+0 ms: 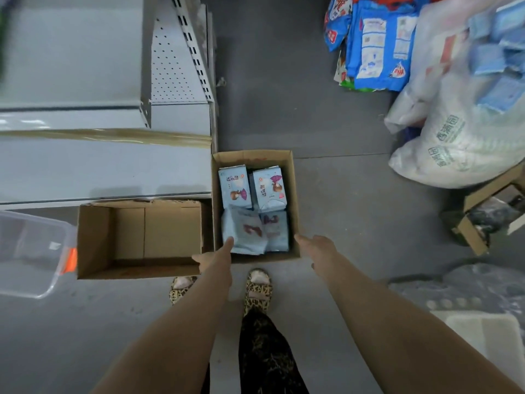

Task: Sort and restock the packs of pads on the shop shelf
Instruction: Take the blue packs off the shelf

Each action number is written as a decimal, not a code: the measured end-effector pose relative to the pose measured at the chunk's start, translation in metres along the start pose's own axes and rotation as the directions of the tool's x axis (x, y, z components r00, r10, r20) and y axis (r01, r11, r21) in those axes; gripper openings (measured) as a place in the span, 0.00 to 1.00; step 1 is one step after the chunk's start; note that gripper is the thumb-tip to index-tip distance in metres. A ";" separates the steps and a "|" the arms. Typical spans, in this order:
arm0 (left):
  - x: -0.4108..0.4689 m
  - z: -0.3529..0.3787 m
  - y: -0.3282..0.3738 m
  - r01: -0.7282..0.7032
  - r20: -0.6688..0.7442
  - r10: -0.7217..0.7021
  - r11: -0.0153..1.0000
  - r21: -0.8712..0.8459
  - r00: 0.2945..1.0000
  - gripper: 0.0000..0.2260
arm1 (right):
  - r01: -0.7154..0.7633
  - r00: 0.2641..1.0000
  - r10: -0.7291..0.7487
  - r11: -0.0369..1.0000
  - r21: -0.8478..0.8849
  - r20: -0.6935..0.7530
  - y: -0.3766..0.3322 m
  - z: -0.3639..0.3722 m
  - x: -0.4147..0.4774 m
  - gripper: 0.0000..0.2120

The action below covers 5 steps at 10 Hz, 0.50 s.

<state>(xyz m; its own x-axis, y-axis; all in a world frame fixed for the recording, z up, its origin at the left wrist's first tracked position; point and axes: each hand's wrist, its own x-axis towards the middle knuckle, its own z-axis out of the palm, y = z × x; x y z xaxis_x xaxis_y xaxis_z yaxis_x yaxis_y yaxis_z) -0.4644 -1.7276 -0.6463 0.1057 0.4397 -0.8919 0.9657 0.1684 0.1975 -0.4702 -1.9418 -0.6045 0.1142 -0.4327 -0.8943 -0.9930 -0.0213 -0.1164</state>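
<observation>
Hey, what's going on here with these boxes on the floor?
A person stands over two cardboard boxes by a shop shelf. The right box holds light blue packs of pads; the left box sits beside it. The left hand reaches into the right box, fingers at the nearest pack, and the right hand is at that box's right wall. Nothing is lifted yet.

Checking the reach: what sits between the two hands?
Head view: the near end of the cardboard box, holding pale-blue packs, lies between left hand and right hand.
</observation>
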 end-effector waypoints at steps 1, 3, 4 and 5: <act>0.007 -0.007 0.007 -0.139 0.075 0.141 0.990 -0.034 0.987 0.59 | 0.016 1.000 -0.015 0.999 0.035 -0.014 -0.007 -0.005 -0.009 0.31; -0.086 -0.028 0.058 -0.363 0.139 0.345 0.923 0.128 0.928 0.40 | 0.231 0.973 -0.231 0.972 -0.038 0.021 -0.038 -0.013 -0.069 0.20; -0.118 -0.043 0.079 -0.511 0.207 0.478 0.846 0.153 0.853 0.32 | 0.335 0.942 -0.330 0.937 -0.097 0.067 -0.060 -0.011 -0.101 0.21; -0.141 -0.062 0.103 -0.603 0.215 0.568 0.780 0.167 0.795 0.33 | 0.465 0.885 -0.458 0.860 -0.211 0.082 -0.082 -0.005 -0.122 0.28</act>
<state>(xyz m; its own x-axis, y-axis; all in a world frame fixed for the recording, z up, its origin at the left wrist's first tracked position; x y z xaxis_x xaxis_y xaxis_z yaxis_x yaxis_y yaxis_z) -0.3944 -1.7172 -0.4745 0.6833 0.2556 -0.6839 0.7294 -0.2810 0.6237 -0.4031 -1.8917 -0.4841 0.5587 -0.2997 -0.7733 -0.8074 -0.4098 -0.4245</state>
